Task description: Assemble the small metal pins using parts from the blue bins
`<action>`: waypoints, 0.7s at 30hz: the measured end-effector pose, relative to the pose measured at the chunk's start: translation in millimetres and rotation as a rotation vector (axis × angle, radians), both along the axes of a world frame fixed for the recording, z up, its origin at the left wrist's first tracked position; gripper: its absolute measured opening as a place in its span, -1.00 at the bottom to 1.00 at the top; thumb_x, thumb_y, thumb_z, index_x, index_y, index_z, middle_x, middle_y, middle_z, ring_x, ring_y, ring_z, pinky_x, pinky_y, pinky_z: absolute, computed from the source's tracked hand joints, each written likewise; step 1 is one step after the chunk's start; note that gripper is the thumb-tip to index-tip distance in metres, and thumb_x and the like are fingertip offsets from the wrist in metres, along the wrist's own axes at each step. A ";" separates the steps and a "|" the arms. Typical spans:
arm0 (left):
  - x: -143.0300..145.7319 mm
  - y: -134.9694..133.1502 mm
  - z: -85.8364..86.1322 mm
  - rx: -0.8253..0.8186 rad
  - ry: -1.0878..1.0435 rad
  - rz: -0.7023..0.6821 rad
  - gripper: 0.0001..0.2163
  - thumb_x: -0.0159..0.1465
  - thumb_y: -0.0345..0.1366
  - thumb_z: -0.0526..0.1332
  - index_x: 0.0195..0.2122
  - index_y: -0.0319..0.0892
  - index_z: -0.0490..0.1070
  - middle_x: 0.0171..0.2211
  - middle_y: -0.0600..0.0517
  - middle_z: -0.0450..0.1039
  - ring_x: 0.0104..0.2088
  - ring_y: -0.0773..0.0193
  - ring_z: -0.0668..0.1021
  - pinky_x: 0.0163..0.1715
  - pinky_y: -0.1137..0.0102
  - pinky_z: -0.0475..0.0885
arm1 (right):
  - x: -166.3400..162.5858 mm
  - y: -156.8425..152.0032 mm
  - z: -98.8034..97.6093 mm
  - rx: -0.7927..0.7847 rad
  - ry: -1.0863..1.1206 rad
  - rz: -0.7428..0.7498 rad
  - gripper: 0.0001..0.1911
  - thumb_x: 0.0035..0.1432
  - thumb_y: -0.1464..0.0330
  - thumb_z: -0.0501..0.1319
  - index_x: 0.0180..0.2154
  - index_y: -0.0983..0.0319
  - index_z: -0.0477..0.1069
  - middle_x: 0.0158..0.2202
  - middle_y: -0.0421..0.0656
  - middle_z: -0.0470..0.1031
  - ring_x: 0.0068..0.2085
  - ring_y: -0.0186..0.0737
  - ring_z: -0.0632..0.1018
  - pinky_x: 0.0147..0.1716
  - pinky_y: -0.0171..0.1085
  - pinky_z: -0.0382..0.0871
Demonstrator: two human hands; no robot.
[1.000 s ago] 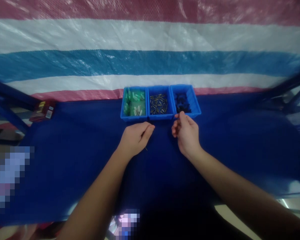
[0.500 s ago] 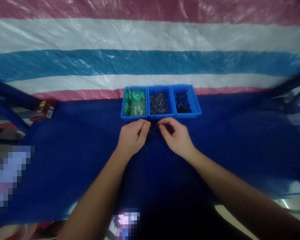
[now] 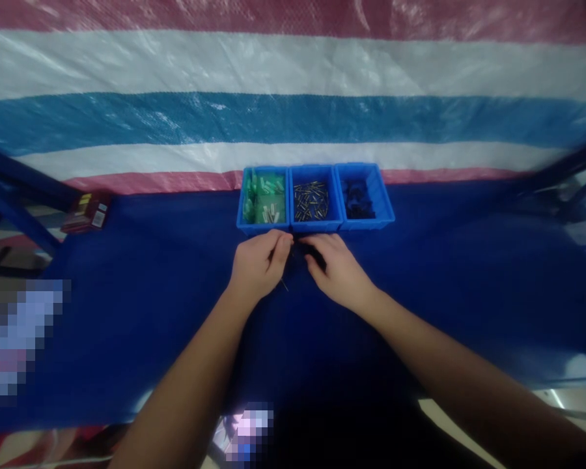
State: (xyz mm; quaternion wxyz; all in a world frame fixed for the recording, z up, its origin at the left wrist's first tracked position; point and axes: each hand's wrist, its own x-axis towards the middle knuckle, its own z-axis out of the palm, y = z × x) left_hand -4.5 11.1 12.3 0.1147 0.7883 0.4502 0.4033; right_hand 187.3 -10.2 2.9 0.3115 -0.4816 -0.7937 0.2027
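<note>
In the head view my left hand point(image 3: 261, 262) is closed, thumb pressed against the bent fingers. What it pinches is too small and dark to name. A thin dark pin-like piece point(image 3: 284, 284) shows just below this hand; whether it is held or lies on the table I cannot tell. My right hand point(image 3: 339, 268) is close by on the right, fingers stretched toward the left fingertips, thumb apart from them. No object shows between its fingers. Both hands are just in front of the middle blue bin point(image 3: 317, 227), which contains many slender metal pieces point(image 3: 311, 200).
A left blue bin point(image 3: 261, 228) holds green plastic bags and small whitish parts point(image 3: 271, 213). The right blue bin point(image 3: 381, 198) has dark parts point(image 3: 357, 203) in it. On the blue tabletop point(image 3: 151, 293), a dark red box point(image 3: 88, 212) stands at far left. Striped sheeting point(image 3: 293, 120) hangs behind.
My right hand has shifted slightly left toward the left hand, and its fingers have straightened and spread from the thumb. My left hand stays nearly still.
</note>
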 end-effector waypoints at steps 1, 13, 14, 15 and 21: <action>0.1 0.0 0.0 0.000 0.000 0.000 -0.69 0.48 -0.22 0.05 -0.28 -0.19 0.52 -0.50 0.07 0.54 -0.49 0.36 0.57 -0.42 0.46 0.40 | 0.0 0.0 -0.3 0.011 -0.001 0.000 -0.64 0.32 0.50 0.11 0.10 0.23 0.43 0.07 -0.01 0.54 0.08 0.02 0.49 0.14 0.07 0.40; 1.4 -0.8 0.2 -0.022 0.004 -0.013 -0.68 0.48 -0.21 0.03 -0.28 -0.18 0.53 -0.52 0.07 0.52 -0.48 0.35 0.57 -0.40 0.46 0.41 | 2.4 2.3 -3.3 -0.008 -0.056 -0.005 -0.68 0.29 0.56 0.11 -0.01 0.24 0.50 -0.06 -0.02 0.59 -0.02 0.00 0.51 0.03 0.01 0.44; 1.7 -0.9 0.5 -0.024 0.003 -0.012 -0.68 0.48 -0.21 0.03 -0.28 -0.18 0.53 -0.52 0.07 0.53 -0.48 0.35 0.57 -0.39 0.46 0.42 | 2.5 2.2 -2.8 -0.010 -0.056 -0.009 -0.70 0.28 0.56 0.12 -0.04 0.23 0.51 -0.09 -0.04 0.60 -0.05 -0.01 0.52 0.00 0.00 0.44; 1.9 -1.0 0.8 -0.026 0.004 -0.010 -0.68 0.48 -0.21 0.03 -0.28 -0.18 0.53 -0.52 0.07 0.53 -0.48 0.35 0.57 -0.38 0.46 0.42 | 2.5 2.0 -2.3 -0.013 -0.055 -0.009 -0.71 0.28 0.56 0.12 -0.06 0.22 0.52 -0.12 -0.05 0.61 -0.08 -0.02 0.52 -0.02 -0.01 0.45; 2.5 -1.1 1.1 -0.020 0.009 -0.024 -0.68 0.48 -0.22 0.04 -0.29 -0.19 0.53 -0.52 0.08 0.52 -0.49 0.36 0.55 -0.40 0.46 0.40 | 1.2 1.3 -1.0 -0.015 -0.054 -0.022 -0.70 0.27 0.53 0.15 -0.03 0.23 0.51 -0.08 -0.04 0.60 -0.06 -0.01 0.52 -0.04 -0.03 0.46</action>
